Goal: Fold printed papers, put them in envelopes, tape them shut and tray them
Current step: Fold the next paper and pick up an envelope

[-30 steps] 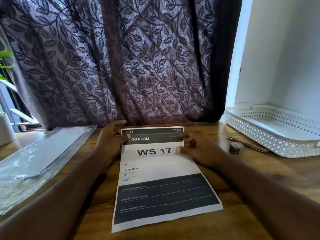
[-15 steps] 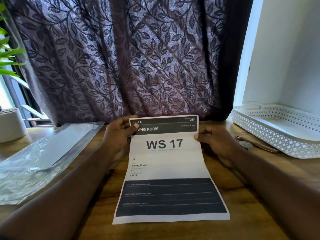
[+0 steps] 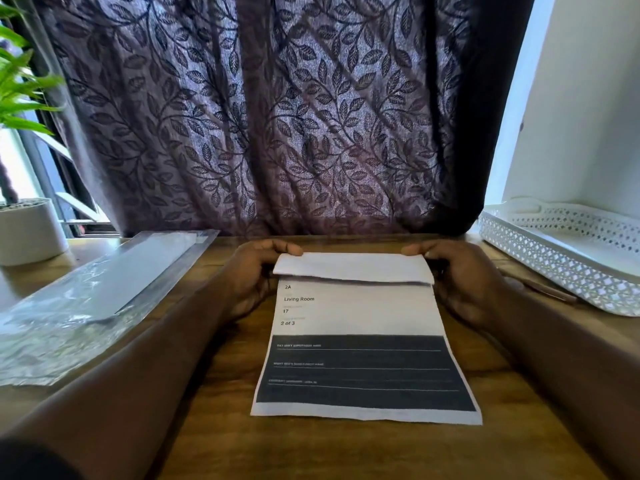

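Note:
A printed paper [image 3: 360, 341] lies lengthwise on the wooden table [image 3: 214, 427], with its dark block nearest me. Its far end is bent over toward me, so the blank white back faces up and hides the heading. My left hand [image 3: 256, 275] pinches the left corner of that folded flap. My right hand [image 3: 460, 275] pinches the right corner. A clear plastic pack of envelopes [image 3: 90, 303] lies at the left. The white perforated tray [image 3: 568, 261] stands at the right.
A dark leaf-patterned curtain [image 3: 270, 116] hangs just behind the table. A white plant pot [image 3: 31, 230] stands at the far left. A pen [image 3: 550, 289] lies in front of the tray, partly hidden by my right arm.
Both hands have bent the paper's top end over toward me, covering the "WS 17" heading. The camera has tilted, so the sheet sits lower in view.

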Available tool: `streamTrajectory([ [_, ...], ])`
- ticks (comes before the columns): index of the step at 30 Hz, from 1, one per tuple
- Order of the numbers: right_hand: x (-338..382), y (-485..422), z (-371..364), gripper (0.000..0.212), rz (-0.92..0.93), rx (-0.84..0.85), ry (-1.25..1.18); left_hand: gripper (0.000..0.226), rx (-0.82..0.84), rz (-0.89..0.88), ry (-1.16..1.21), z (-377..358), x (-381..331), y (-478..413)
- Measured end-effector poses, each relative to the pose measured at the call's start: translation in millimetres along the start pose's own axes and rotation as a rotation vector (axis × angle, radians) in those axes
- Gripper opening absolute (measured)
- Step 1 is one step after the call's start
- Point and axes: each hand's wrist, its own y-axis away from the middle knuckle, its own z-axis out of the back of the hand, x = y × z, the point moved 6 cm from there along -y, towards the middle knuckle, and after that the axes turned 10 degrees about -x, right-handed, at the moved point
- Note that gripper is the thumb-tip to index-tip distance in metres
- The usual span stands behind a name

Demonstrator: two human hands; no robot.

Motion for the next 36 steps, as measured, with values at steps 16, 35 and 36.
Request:
streamTrajectory([
  [16,15,12,-24,0.017,0.685,-0.071,0.982,0.005,-0.075,-0.615,-0.948,-14,-26,-3],
  [35,31,31,-54,0.017,0.887,0.180,1.092,0.003,0.052,-0.741,-0.922,-49,-32,18],
  [36,31,27,-49,0.017,0.866,0.172,1.074,0.003,0.037,-0.734,-0.929,-43,-33,15],
])
